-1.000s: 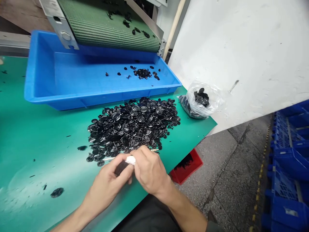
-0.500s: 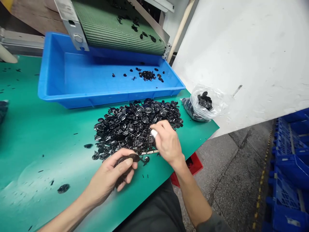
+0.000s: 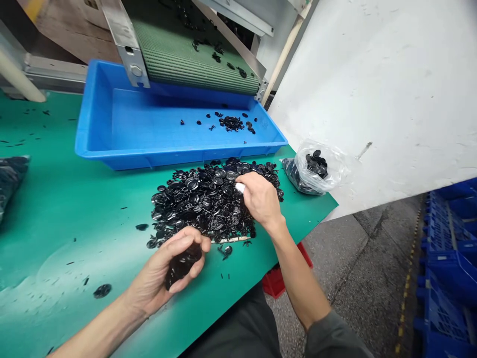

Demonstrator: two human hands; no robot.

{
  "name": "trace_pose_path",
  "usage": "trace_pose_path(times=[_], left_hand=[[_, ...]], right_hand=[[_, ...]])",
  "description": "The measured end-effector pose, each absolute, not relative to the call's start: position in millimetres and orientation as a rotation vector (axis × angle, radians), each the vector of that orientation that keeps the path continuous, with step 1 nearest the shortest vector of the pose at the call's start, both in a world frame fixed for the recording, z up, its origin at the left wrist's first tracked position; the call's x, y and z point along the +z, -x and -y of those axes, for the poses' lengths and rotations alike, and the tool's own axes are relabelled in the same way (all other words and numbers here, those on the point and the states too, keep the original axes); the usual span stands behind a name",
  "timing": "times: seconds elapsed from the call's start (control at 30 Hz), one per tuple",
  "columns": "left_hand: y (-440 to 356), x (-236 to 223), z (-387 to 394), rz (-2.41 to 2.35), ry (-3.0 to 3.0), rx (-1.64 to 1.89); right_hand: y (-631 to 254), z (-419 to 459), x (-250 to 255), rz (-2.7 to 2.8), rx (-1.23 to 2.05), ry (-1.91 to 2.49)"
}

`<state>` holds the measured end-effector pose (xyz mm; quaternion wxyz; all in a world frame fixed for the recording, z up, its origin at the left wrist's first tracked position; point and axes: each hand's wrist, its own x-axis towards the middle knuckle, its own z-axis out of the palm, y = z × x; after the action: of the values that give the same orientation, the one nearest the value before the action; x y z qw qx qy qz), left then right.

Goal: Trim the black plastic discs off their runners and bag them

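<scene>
Head view: a pile of black parts [image 3: 197, 204] is lying on the green worktop [image 3: 122, 258], just in front of the blue tray [image 3: 130, 161]. The left hand [image 3: 158, 268], well out from the tray's near side, is curling its fingers round some dark discs [image 3: 182, 266] – cupping them rather than squeezing, it seems. The right hand [image 3: 263, 199], nearer the tray, is resting at the pile with its fingers bunched, a white covering [image 3: 240, 187] wrapping one digit; whether the fingertips are pinching a part, I cannot tell.

The parts are looking light and stiff, like moulded plastic, probably needing little force. Their glossy faces are suggesting a slippery touch, so opposite edges of the rim are seeming the surest hold – thin stems, as on a branched piece [image 3: 226, 251] farther out from the tray than the pile, may be snagging or snapping easily.

Many discs are showing ringed faces catching the light. One flat disc [image 3: 102, 291] is lying alone, well in front of the tray's left end, and black pieces are filling a clear bag [image 3: 331, 171] just off its near right corner.
</scene>
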<state>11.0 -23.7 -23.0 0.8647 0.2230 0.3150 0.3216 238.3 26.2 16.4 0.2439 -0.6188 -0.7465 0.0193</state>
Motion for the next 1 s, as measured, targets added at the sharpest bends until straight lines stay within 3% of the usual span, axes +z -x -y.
trace_pose_path(times=[0.1,0.23,0.33,0.57,0.77,1.0], left_hand=[[-12,-22,24,-0.688,-0.475,0.652],[-19,-19,28,-0.784,-0.576,0.620],[-24,-20,35,-0.839,-0.758,0.620],[-19,-25,40,-0.874,-1.139,0.495],[-15,-21,35,-0.789,-1.078,0.341],[-14,-23,35,-0.746,-1.014,0.282]], right_hand=[[-238,-12,12,1.775,0.261,1.576],[-218,20,2,1.413,0.831,1.493],[-196,45,-9,1.293,1.077,1.423],[-189,77,-15,1.636,0.899,1.409],[-204,78,-12,1.699,1.059,1.300],[-195,75,-20,1.850,0.778,1.300]])
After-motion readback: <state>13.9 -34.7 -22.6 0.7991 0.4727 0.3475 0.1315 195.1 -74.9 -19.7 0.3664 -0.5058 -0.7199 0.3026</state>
